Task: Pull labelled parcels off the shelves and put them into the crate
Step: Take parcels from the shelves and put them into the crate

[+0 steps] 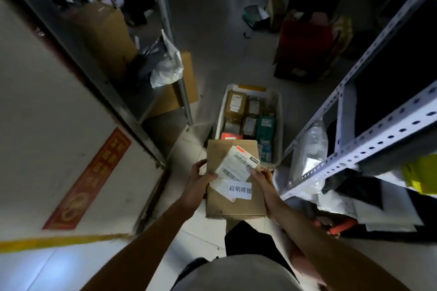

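You had the cardboard parcel (233, 181) held in both hands, just on your side of the white crate (280, 125), its far edge overlapping the crate's near rim in the view. Your left hand (197, 185) was curled round the parcel's left edge with the thumb on top, and your right hand (264, 182) gripped the right edge the same way, thumb touching the barcode label (237, 164). A second white slip (238, 189) with printed characters sat just nearer to you than that label. The crate stood on the floor, already packed with small boxes (249, 118), brown ones and a green one. Left of the crate stood a metal shelf (142, 92) with bigger cartons, and right of it a white slotted rack (369, 139) holding plastic bags.
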`<act>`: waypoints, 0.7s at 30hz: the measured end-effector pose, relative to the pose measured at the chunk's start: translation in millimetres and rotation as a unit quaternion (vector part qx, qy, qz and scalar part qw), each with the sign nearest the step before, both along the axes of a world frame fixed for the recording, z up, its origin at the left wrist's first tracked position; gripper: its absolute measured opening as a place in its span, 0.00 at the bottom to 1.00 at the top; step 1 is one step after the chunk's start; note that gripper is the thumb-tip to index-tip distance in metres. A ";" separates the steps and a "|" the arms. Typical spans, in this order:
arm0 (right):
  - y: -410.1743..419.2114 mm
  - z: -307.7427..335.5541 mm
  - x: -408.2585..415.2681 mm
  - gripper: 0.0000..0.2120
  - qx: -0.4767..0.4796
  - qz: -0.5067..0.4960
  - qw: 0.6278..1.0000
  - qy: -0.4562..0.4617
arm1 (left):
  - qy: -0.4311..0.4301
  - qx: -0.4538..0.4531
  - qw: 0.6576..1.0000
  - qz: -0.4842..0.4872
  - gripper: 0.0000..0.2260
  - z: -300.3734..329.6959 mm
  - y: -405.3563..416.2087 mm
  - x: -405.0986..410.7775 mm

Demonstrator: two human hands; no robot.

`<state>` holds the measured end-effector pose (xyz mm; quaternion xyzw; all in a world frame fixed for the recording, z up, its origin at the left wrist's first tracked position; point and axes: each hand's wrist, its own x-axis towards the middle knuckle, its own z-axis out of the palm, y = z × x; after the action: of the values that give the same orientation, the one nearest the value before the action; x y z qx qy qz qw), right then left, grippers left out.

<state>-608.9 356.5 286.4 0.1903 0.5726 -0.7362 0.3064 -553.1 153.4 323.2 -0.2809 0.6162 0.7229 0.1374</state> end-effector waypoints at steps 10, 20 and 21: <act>-5.9 -11.2 -181.7 0.54 0.017 -0.019 1.000 -0.015 | -0.046 -0.031 0.997 -0.051 0.34 -20.8 -7.3 -200.8; 28.0 -5.5 -285.0 0.33 0.020 -0.100 0.995 0.006 | -0.079 -0.011 0.984 -0.162 0.26 -16.3 25.5 -363.6; 32.7 -10.1 -290.5 0.28 0.018 -0.109 0.994 0.010 | -0.086 -0.007 0.980 -0.178 0.26 -16.9 28.8 -375.7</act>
<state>-899.5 389.2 276.3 0.2501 0.5643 -0.7568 0.2151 -928.9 182.2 306.3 -0.2287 0.6473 0.6555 0.3147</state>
